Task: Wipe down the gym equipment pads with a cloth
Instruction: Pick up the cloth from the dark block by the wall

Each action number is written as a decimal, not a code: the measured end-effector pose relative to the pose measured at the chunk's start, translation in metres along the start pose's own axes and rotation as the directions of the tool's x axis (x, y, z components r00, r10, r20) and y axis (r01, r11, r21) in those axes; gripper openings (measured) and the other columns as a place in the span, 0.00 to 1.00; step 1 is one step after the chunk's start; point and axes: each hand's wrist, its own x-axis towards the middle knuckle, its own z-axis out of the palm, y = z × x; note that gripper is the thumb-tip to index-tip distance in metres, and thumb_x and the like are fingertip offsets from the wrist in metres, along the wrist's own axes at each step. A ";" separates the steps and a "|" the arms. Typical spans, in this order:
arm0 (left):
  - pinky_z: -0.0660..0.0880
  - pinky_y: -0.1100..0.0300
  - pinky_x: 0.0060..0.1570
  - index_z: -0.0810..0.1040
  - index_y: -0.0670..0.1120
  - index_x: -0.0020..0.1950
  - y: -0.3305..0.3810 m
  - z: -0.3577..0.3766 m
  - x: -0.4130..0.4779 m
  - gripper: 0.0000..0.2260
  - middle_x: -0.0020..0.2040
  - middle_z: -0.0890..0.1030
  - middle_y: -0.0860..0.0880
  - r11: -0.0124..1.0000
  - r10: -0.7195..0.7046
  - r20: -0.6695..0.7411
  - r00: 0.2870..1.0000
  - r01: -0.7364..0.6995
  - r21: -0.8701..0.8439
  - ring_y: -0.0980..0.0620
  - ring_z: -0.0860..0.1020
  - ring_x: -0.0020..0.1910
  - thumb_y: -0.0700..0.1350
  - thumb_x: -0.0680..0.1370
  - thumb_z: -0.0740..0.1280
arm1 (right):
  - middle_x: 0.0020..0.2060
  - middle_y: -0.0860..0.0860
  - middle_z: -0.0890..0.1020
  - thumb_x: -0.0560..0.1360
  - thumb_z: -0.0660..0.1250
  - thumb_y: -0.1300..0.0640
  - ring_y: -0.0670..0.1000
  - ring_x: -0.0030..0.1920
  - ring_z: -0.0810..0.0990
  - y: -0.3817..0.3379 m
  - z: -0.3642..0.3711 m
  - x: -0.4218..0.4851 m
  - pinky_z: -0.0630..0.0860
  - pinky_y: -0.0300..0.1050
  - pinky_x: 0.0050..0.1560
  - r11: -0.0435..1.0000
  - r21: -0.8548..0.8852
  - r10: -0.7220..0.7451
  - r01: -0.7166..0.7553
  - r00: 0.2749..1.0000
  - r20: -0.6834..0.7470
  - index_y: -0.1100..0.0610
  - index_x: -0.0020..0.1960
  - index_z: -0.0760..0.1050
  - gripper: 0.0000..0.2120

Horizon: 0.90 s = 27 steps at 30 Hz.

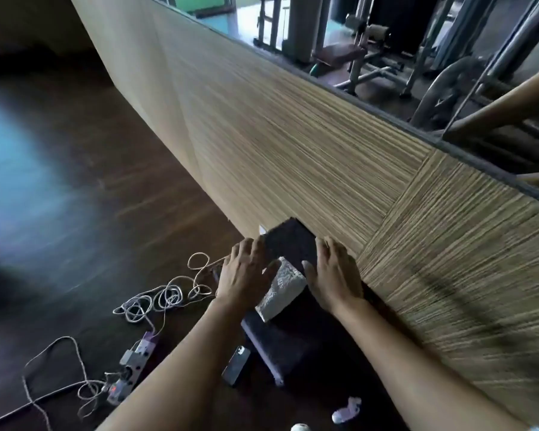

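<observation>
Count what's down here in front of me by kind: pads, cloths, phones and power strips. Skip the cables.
Dark pads: 2 (one raised, one flat on the floor)
Pale cloth: 1
Phone: 1
Power strip: 1
Total: 5

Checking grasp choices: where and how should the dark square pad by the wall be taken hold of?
Likely by its opposite side edges, left hand from the left, right hand from the right: the dark pad is thin and flat with both edges exposed.
</observation>
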 end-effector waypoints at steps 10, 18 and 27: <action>0.58 0.47 0.71 0.55 0.49 0.76 -0.030 0.121 0.033 0.34 0.75 0.60 0.45 0.997 0.016 0.136 0.991 -0.027 0.077 0.44 0.57 0.74 0.62 0.75 0.62 | 0.77 0.59 0.51 0.81 0.49 0.44 0.58 0.76 0.50 0.048 0.101 0.017 0.50 0.54 0.73 0.998 -0.002 0.063 -0.063 0.996 0.067 0.60 0.77 0.48 0.31; 0.64 0.42 0.62 0.48 0.57 0.76 -0.037 0.158 0.042 0.46 0.70 0.63 0.45 0.983 -0.028 0.178 0.984 -0.005 0.184 0.41 0.63 0.67 0.72 0.65 0.64 | 0.74 0.63 0.61 0.79 0.58 0.47 0.63 0.73 0.61 0.066 0.141 0.014 0.62 0.59 0.70 0.996 0.035 0.084 -0.084 0.996 0.010 0.64 0.74 0.60 0.30; 0.68 0.48 0.55 0.55 0.60 0.74 -0.029 0.160 0.038 0.46 0.60 0.72 0.43 0.973 -0.149 0.112 0.982 0.126 0.195 0.41 0.71 0.57 0.74 0.61 0.66 | 0.72 0.63 0.64 0.79 0.60 0.47 0.63 0.72 0.63 0.079 0.140 0.007 0.63 0.59 0.69 0.992 0.071 0.104 -0.102 0.994 -0.036 0.64 0.72 0.63 0.28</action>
